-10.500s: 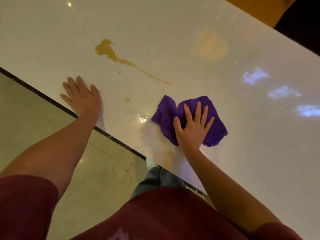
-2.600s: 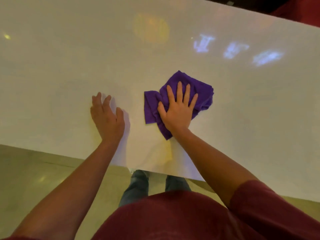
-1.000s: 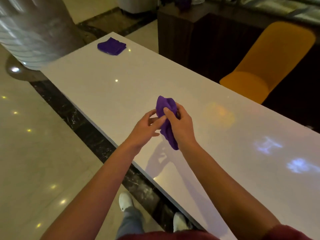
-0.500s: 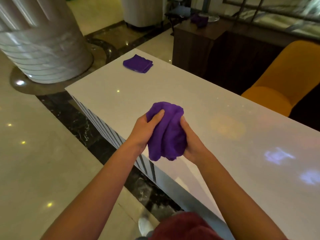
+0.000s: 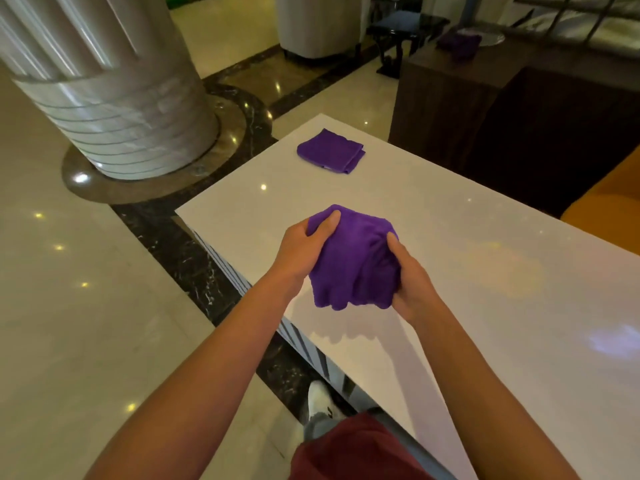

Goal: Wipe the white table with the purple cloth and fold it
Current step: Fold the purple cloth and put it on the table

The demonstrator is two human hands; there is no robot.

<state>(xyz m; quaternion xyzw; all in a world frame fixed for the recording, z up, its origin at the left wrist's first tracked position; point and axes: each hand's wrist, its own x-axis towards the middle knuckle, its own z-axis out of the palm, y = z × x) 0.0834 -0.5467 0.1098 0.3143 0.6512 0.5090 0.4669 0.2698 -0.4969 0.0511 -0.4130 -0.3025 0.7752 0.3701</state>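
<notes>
The purple cloth [image 5: 353,261] hangs bunched in the air above the near edge of the white table [image 5: 485,271]. Both hands hold it. My left hand [image 5: 304,247] grips its upper left side with the thumb on top. My right hand [image 5: 408,285] grips its right side, fingers tucked behind the fabric. The cloth's lower edge dangles loose and casts a shadow on the glossy tabletop. No stain shows on the visible tabletop.
A second purple cloth [image 5: 330,151] lies folded near the table's far left corner. A large white column [image 5: 104,84] stands on the floor to the left. A dark wooden cabinet [image 5: 485,98] and an orange chair [image 5: 606,216] sit behind the table.
The cloth was pressed flat on the table under my right hand; now both hands hold it up off the surface, bunched and spread a little wider than half a second ago.
</notes>
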